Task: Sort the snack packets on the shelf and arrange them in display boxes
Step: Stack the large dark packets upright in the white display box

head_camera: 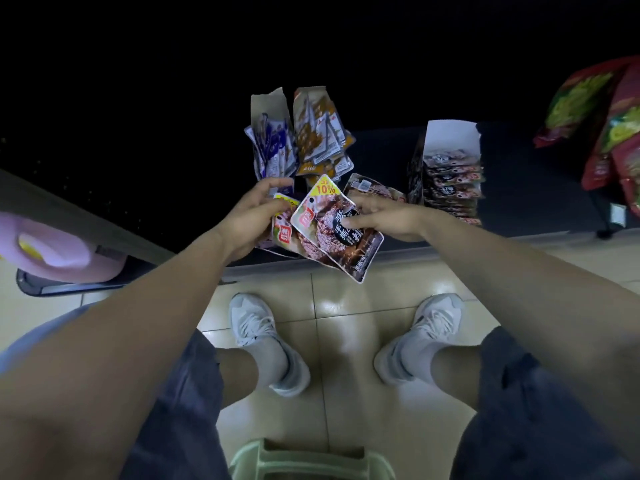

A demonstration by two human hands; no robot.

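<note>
The left hand (pixel 254 211) has its grip closed on two overlapping snack packets (pixel 323 220) at the shelf (pixel 536 188) edge. The right hand (pixel 384 216) grips the same pair, thumb across the top one. A third packet (pixel 372 188) shows behind its fingers. Three display boxes (pixel 450 136) stand behind, two left and one right.

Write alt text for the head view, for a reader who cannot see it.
A person's left hand and right hand hold a few brown snack packets over the edge of a dark shelf. Behind them stand three open display boxes, holding blue packets, orange packets and, further right, dark packets. White shoes on a tiled floor show below.
</note>
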